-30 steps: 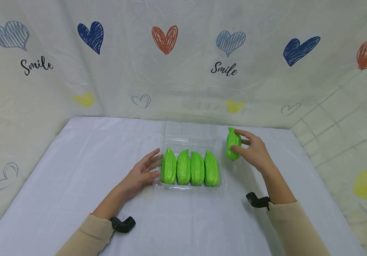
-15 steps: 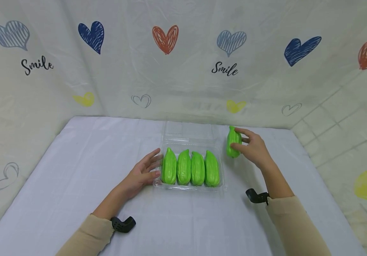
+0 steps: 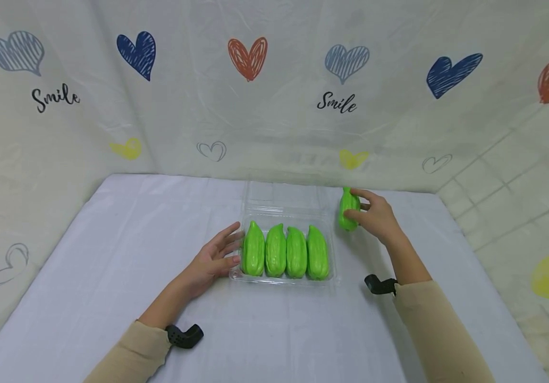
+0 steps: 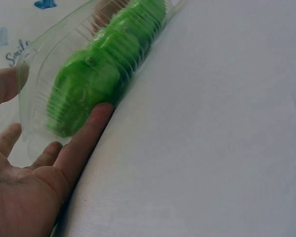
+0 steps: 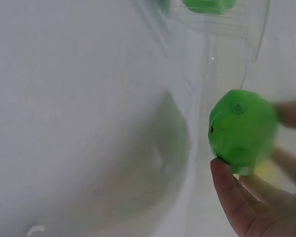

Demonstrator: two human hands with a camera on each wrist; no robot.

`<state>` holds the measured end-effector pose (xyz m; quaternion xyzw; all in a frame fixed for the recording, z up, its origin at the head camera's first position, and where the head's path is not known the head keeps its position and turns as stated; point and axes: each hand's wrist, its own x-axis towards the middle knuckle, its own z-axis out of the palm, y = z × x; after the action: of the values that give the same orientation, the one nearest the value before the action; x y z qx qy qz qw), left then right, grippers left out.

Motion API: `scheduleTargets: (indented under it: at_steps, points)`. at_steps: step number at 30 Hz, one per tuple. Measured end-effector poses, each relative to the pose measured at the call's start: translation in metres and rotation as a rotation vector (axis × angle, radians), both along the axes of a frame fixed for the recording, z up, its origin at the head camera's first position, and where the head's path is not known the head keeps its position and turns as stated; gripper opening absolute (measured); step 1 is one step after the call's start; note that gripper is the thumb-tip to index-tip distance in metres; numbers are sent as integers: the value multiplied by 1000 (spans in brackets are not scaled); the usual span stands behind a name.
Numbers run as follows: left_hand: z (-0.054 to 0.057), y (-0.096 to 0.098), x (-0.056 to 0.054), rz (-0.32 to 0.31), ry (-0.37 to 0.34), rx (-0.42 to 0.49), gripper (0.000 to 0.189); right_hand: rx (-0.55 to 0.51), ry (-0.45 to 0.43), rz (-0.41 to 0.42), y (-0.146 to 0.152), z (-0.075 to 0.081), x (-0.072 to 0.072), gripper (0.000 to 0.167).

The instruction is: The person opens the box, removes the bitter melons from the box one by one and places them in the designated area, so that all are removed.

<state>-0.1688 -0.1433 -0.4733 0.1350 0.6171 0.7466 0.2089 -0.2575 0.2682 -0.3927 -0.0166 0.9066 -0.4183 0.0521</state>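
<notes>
A clear plastic clamshell box (image 3: 284, 282) stands with its lid (image 3: 284, 197) raised at the back. Several ridged green toy vegetables (image 3: 253, 250), each with a tapered stem end, lie side by side in its base. My left hand (image 3: 212, 263) rests at the box's left side with fingers extended; in the left wrist view the thumb (image 4: 91, 131) touches the clear wall. To the right of the box, my right hand (image 3: 377, 215) pinches another green toy vegetable (image 3: 348, 210), stem end up, between thumb and fingers. The right wrist view shows its rounded bottom end and a shadow on the cloth beside it.
White cloth (image 3: 284, 335) covers the table, whose far edge lies just behind the box lid. A pale curtain (image 3: 284, 117) printed with hearts and "Smile" hangs behind and along the sides. Black wrist cameras (image 3: 185, 336) sit on both wrists.
My right hand has shifted slightly toward the back of the table, still holding the green toy vegetable. The left hand and the box stay as they were.
</notes>
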Motion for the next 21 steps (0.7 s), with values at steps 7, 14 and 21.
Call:
scheduleTargets:
  at_steps: [7,14,21]
  points:
    - [2,0,1,1,6,-6,80,8,-26,-2,2,-2,-8,70]
    - [0,0,0,4,18,-18,78,14,-53,-4,4,-9,-17,71]
    - [0,0,0,3,6,-7,80,10,-68,-16,6,-16,-21,69]
